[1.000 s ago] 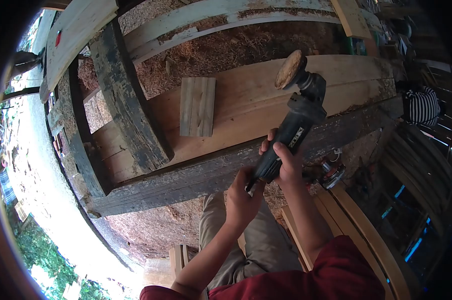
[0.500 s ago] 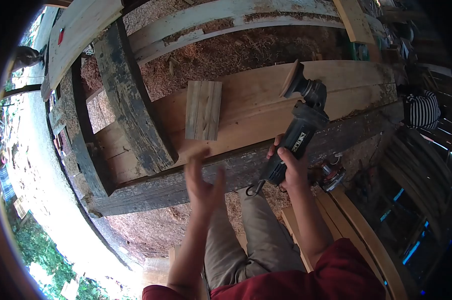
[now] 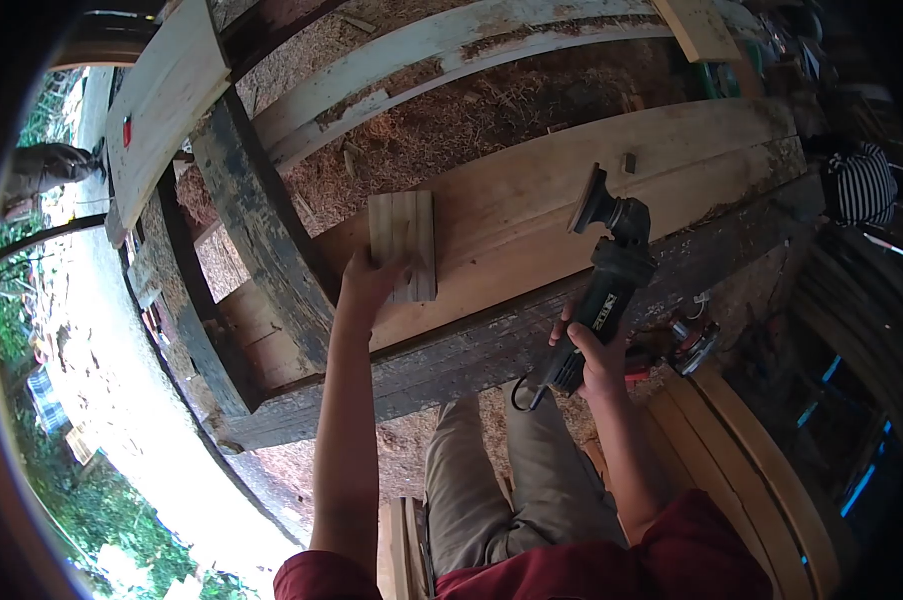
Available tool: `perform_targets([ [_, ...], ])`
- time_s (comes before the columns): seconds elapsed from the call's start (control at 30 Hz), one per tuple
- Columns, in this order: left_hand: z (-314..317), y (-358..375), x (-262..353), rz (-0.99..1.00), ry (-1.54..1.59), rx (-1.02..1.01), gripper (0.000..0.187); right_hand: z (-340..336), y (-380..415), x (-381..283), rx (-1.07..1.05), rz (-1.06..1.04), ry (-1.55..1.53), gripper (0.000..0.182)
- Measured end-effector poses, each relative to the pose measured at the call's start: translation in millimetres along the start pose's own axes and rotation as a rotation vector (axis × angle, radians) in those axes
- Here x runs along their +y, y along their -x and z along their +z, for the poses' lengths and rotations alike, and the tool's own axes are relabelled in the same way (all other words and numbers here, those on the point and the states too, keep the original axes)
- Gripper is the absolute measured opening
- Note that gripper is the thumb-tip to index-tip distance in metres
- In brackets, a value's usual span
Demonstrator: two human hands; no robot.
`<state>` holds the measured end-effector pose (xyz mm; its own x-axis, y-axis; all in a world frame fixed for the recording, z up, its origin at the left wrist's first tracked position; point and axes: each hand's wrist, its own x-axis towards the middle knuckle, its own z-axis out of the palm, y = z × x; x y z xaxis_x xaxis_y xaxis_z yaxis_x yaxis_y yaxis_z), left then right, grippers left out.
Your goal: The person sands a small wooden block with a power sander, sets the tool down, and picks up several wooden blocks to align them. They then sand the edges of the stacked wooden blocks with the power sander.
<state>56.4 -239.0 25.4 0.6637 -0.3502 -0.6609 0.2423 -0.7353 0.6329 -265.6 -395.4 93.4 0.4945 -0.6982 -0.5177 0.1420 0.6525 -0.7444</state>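
My left hand (image 3: 370, 290) has hold of the near end of a small wooden block (image 3: 402, 225) made of several strips, its thumb lying across the top face. The fingers under or behind the block are partly hidden. Beneath it are wide wooden planks (image 3: 512, 245) on the workbench. In my right hand (image 3: 594, 362) is a black angle grinder (image 3: 617, 280), gripped round its body and held above the bench's near edge. The grinder's head points away from me, with a round sanding pad (image 3: 588, 198) turned to the left. Its cord loops below the handle.
Dark weathered beams (image 3: 257, 205) cross the bench at the left. A small wood piece (image 3: 629, 162) lies on the planks beyond the grinder. Another power tool (image 3: 690, 345) sits near my right forearm. At far left, part of another person's leg (image 3: 52, 170) shows. Shavings cover the ground.
My left hand has moved forward and left onto the wooden block and taken hold of it. The grinder stays in my right hand, shifted slightly in view.
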Motion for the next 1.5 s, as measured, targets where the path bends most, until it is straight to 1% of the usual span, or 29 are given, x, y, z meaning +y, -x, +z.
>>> perform_targets([
  [0.07, 4.2, -1.8, -12.8, 0.015, 0.113, 0.024, 0.072, -2.8, 0.4, 0.3, 0.017, 0.011, -0.009, 0.049],
  [0.27, 1.2, 15.2, 13.3, -0.018, 0.162, -0.032, 0.062, -13.9, 3.7, -0.5, 0.082, 0.002, -0.053, 0.048],
  [0.37, -1.7, 6.0, 5.0, -0.046, 0.187, -0.066, 0.062, -23.4, 5.5, 0.1, 0.109, -0.005, -0.041, 0.05],
  [0.47, 3.4, 14.0, 14.3, -0.077, 0.304, -0.057, 0.058, -35.9, 8.3, 3.9, 0.134, -0.008, -0.029, 0.049],
  [0.53, 8.1, 10.8, 6.2, -0.088, 0.363, -0.053, 0.056, -39.3, 10.2, 5.2, 0.143, -0.032, -0.01, 0.046],
  [0.57, 11.2, 9.1, 2.4, -0.092, 0.395, -0.051, 0.055, -39.3, 10.8, 4.0, 0.147, -0.03, -0.016, 0.049],
  [0.63, 18.0, 9.8, -2.2, -0.076, 0.356, -0.061, 0.055, -38.3, 12.5, 0.8, 0.158, -0.024, -0.026, 0.054],
  [0.83, 33.4, 21.4, 13.5, -0.073, 0.216, 0.008, 0.053, -35.3, 14.6, -0.6, 0.184, -0.016, -0.013, 0.054],
  [0.87, 34.6, 23.1, 14.7, -0.077, 0.197, 0.022, 0.053, -34.5, 14.8, -0.4, 0.172, -0.026, 0.009, 0.05],
  [0.93, 39.5, 17.6, 1.3, -0.005, 0.155, 0.056, 0.056, -33.4, 15.5, 0.1, 0.146, -0.045, 0.052, 0.043],
  [0.97, 42.8, 14.2, -5.7, 0.033, 0.136, 0.074, 0.057, -32.5, 15.8, -0.3, 0.148, -0.042, 0.055, 0.043],
  [1.0, 47.0, 14.5, -5.1, 0.089, 0.071, 0.124, 0.063, -31.9, 16.6, -0.8, 0.15, -0.041, 0.059, 0.043],
  [1.1, 72.8, 24.6, 11.0, 0.196, -0.114, 0.263, 0.077, -31.2, 19.5, 0.4, 0.156, -0.036, 0.053, 0.045],
  [1.17, 90.4, 46.3, 49.0, 0.195, -0.218, 0.34, 0.082, -32.5, 21.6, -1.3, 0.168, -0.022, 0.039, 0.047],
  [1.27, 107.2, 56.3, 61.9, 0.244, -0.376, 0.398, 0.077, -32.3, 24.9, -9.0, 0.198, -0.004, 0.029, 0.051],
  [1.37, 103.6, 60.1, 63.7, 0.298, -0.454, 0.304, 0.073, -34.1, 27.8, -14.3, 0.211, -0.015, 0.036, 0.05],
  [1.47, 88.6, 58.9, 68.2, 0.505, -0.673, 0.305, 0.073, -43.9, 29.1, -13.1, 0.202, -0.029, 0.03, 0.053],
  [1.5, 82.0, 57.5, 72.4, 0.543, -0.724, 0.3, 0.074, -46.3, 29.7, -13.1, 0.205, -0.036, 0.03, 0.054],
])
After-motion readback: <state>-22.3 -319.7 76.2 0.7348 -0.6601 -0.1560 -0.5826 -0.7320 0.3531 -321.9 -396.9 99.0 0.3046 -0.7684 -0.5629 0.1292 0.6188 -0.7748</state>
